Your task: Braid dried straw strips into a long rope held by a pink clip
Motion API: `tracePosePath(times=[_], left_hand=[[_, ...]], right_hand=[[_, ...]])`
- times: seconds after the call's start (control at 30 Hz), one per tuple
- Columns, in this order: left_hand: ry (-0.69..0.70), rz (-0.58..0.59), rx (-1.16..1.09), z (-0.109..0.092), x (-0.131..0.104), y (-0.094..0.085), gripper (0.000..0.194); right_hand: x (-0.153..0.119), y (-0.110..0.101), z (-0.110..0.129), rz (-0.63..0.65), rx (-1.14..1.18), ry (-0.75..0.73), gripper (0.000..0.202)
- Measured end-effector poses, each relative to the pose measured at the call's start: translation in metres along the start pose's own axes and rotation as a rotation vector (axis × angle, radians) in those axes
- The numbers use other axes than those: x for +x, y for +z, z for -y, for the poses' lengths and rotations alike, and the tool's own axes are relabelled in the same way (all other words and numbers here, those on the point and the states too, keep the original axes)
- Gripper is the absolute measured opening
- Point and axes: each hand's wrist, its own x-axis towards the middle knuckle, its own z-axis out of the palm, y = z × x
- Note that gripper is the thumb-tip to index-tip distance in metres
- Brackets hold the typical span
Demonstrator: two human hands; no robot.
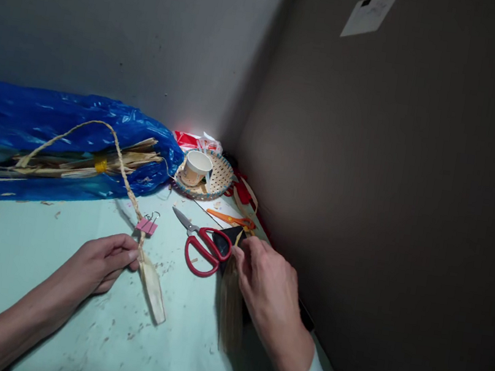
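Note:
A twisted pale fibre cord [124,174] arcs over the blue bag and passes through a pink binder clip [147,226]. Just below the clip, my left hand [112,261] pinches the cord, and a flat, wide strip end [152,290] hangs out beyond the fingers. On the right, my right hand [268,278] has its thumb and fingers pinched on the top of a dry fibre strip [230,307], which is blurred. Between the hands lie red-handled scissors [203,250] with the blades slightly apart.
A blue plastic bag [76,113] holding a bundle of dry fibres [78,165] lies at the back left. Behind the scissors are a woven tray [223,179] with a paper cup [197,169], and orange scissors [228,217]. A dark wall [366,197] rises close on the right.

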Motion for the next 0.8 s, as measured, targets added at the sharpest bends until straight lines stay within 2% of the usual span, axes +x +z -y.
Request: tracePosePath(times=[0.07, 0.17, 0.3, 0.43, 0.57, 0.8], left_hand=[[-0.009, -0.004, -0.023, -0.003, -0.002, 0.002, 0.040], [-0.007, -0.032, -0.049, -0.007, -0.006, 0.005, 0.040], [-0.001, -0.065, -0.078, -0.012, -0.009, 0.007, 0.038], [-0.016, -0.081, -0.083, -0.015, -0.011, 0.008, 0.037], [-0.033, -0.097, -0.082, -0.016, -0.011, 0.008, 0.038], [-0.039, -0.106, -0.098, -0.015, -0.011, 0.008, 0.040]], right_hand=[[-0.005, 0.007, -0.011, 0.038, -0.075, 0.021, 0.018], [-0.011, 0.022, -0.015, 0.034, -0.098, -0.034, 0.004], [-0.011, 0.029, -0.014, 0.009, -0.099, -0.033, 0.004], [-0.009, 0.030, -0.008, -0.013, -0.120, -0.041, 0.020], [-0.010, 0.038, 0.002, -0.030, -0.102, -0.105, 0.008], [-0.019, 0.040, 0.006, -0.042, -0.111, -0.141, 0.014]])
